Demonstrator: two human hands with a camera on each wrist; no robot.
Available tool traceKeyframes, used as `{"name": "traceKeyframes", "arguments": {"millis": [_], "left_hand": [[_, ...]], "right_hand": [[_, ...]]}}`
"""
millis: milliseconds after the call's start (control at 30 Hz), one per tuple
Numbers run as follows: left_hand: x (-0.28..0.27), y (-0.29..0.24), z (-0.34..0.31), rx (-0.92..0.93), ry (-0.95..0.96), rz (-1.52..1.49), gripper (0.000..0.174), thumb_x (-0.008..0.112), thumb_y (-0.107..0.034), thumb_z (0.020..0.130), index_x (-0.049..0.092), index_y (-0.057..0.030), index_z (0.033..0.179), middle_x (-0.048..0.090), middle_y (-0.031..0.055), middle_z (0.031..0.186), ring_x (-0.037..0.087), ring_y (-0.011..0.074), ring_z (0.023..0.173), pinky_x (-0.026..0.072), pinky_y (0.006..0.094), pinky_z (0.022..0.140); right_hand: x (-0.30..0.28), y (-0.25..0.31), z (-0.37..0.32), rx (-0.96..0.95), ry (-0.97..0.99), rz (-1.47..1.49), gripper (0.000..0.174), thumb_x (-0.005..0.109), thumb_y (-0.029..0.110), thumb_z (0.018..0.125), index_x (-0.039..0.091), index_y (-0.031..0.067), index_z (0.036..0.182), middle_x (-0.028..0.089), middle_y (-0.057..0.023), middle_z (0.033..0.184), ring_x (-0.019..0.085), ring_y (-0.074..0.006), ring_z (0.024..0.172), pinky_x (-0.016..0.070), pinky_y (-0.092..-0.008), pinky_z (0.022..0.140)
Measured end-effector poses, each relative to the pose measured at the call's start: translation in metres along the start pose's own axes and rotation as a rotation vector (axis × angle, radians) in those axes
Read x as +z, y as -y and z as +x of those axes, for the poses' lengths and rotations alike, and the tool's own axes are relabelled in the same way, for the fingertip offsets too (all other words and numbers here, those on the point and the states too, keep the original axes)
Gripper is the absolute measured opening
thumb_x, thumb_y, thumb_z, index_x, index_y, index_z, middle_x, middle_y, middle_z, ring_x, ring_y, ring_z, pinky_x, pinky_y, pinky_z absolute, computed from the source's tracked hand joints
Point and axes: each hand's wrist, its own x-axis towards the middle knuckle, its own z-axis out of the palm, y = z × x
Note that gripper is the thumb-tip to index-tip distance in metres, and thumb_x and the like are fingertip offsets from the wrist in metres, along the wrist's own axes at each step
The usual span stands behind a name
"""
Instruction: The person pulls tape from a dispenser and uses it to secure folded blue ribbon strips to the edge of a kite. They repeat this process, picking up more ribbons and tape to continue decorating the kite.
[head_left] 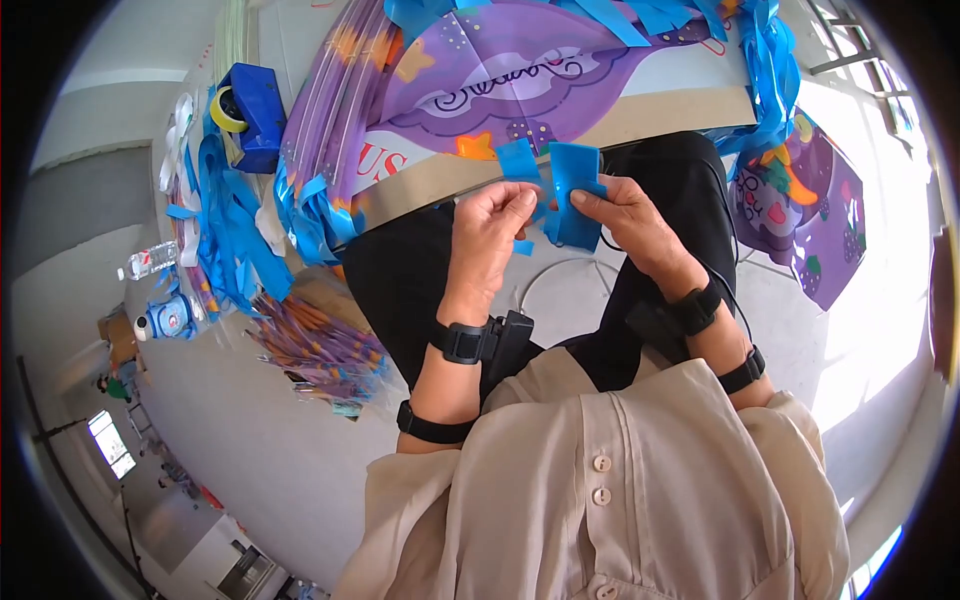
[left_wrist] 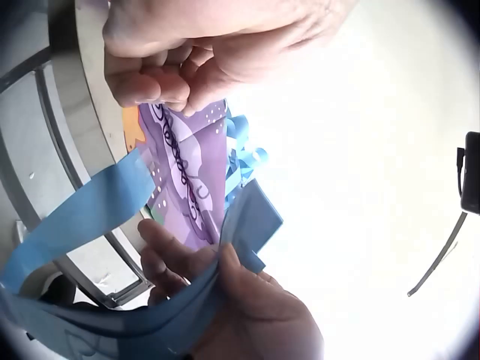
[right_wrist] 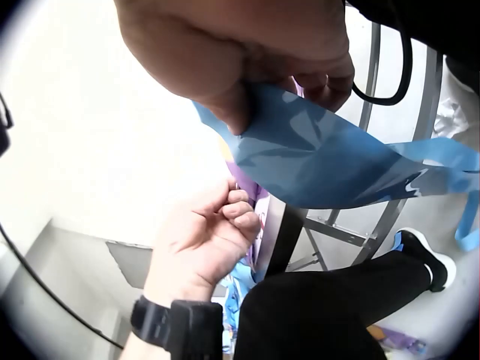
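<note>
Blue ribbon (head_left: 566, 180): before the table (head_left: 690, 112), trailing in a loop.
Right hand (head_left: 637, 228): pinches the ribbon near one end, perhaps keeping layers together.
Left hand (head_left: 487, 225): fingers curled nearby, nothing visible inside.
Purple printed sheet (head_left: 590, 105): spread across the table.

From where I stand, the blue ribbon (head_left: 573, 168) in the fingers of the right hand (head_left: 640, 226) gleams like smooth plastic; beyond the fingers, the purple printed sheet (head_left: 560, 105) looks smooth too, and behind them the beige shirt (head_left: 680, 470) is matt cloth.
</note>
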Motion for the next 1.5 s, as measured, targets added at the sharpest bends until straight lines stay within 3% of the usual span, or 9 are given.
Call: {"name": "traceKeyframes", "arguments": {"millis": [133,267,467,567,667,733,833,1000,1500], "left_hand": [[-0.001,0.024,0.001,0.097,-0.083,0.224,0.013,0.058,-0.005,0.082,0.065,0.0019,0.091,0.06,0.0018,0.071,0.052,0.0061,0.063,0.0436,0.0208,0.059],[-0.007,0.021,0.005,0.216,-0.082,0.392,0.015,0.056,-0.002,0.08,0.063,0.0046,0.093,0.063,0.0055,0.075,0.054,0.0077,0.063,0.046,0.0227,0.062],[0.003,-0.01,-0.013,0.159,-0.067,0.186,0.009,0.057,-0.002,0.081,0.062,0.0036,0.085,0.063,0.0045,0.074,0.054,0.0066,0.063,0.0446,0.0202,0.059],[0.005,-0.028,-0.023,0.104,0.113,0.204,0.009,0.059,-0.002,0.082,0.063,0.0032,0.087,0.062,0.0028,0.073,0.055,0.0063,0.065,0.0448,0.0194,0.061],[0.021,-0.035,-0.039,0.208,0.293,0.158,0.014,0.064,-0.006,0.082,0.063,0.0028,0.092,0.06,0.0016,0.078,0.055,0.0069,0.066,0.0454,0.019,0.064],[0.037,-0.034,-0.049,0.338,0.369,0.054,0.022,0.067,-0.008,0.082,0.062,0.0016,0.101,0.054,0.0031,0.088,0.055,0.0075,0.067,0.0456,0.0184,0.065],[0.057,-0.025,-0.056,0.321,0.252,-0.073,0.016,0.067,-0.006,0.081,0.063,0.0032,0.093,0.055,0.0025,0.081,0.054,0.0068,0.066,0.0441,0.0181,0.062],[0.055,-0.019,-0.054,0.119,0.061,-0.055,0.012,0.07,-0.003,0.076,0.06,0.0011,0.071,0.053,-0.0017,0.063,0.048,0.0037,0.06,0.0382,0.018,0.054],[0.058,-0.013,-0.047,0.009,0.048,-0.188,0.018,0.071,-0.009,0.078,0.057,-0.0035,0.068,0.051,-0.0044,0.06,0.044,0.003,0.054,0.0369,0.0191,0.05]], "right_hand": [[-0.01,0.017,-0.028,-0.167,-0.036,0.065,0.026,0.051,0.022,0.093,0.064,0.0004,0.1,0.065,-0.0045,0.091,0.059,-0.0106,0.086,0.045,-0.0259,0.08],[-0.019,0.032,-0.055,-0.105,-0.033,0.17,0.023,0.052,0.02,0.093,0.064,0.0007,0.093,0.065,-0.0037,0.087,0.059,-0.0111,0.083,0.0459,-0.0263,0.079],[-0.013,0.045,-0.091,-0.212,-0.008,0.219,0.023,0.053,0.021,0.092,0.064,0.0004,0.09,0.064,-0.0105,0.086,0.061,-0.0179,0.08,0.0468,-0.0284,0.076],[-0.01,0.055,-0.103,-0.305,0.016,0.158,0.026,0.05,0.025,0.092,0.055,0.0033,0.077,0.059,-0.0137,0.075,0.053,-0.0179,0.068,0.0415,-0.0287,0.064],[-0.006,0.059,-0.108,-0.251,-0.062,0.246,0.017,0.054,0.017,0.092,0.061,0.0012,0.096,0.064,-0.0105,0.085,0.061,-0.0185,0.077,0.0484,-0.0283,0.072],[0.001,0.047,-0.106,-0.222,-0.177,0.222,0.019,0.053,0.015,0.093,0.059,0.0002,0.103,0.063,-0.006,0.085,0.06,-0.013,0.078,0.0481,-0.0252,0.073],[0.012,0.043,-0.093,-0.167,-0.157,0.055,0.022,0.051,0.016,0.094,0.059,-0.0012,0.107,0.058,0.0028,0.086,0.05,-0.0022,0.08,0.044,-0.0198,0.072],[0.017,0.03,-0.086,-0.122,-0.204,0.096,0.023,0.052,0.019,0.094,0.062,-0.0008,0.1,0.057,0.0044,0.081,0.047,-0.0018,0.076,0.0426,-0.0192,0.069],[0.017,0.009,-0.074,-0.066,-0.237,0.333,0.022,0.053,0.02,0.093,0.065,0.0018,0.092,0.059,0.0036,0.076,0.051,-0.0023,0.071,0.0432,-0.0185,0.065]]}}
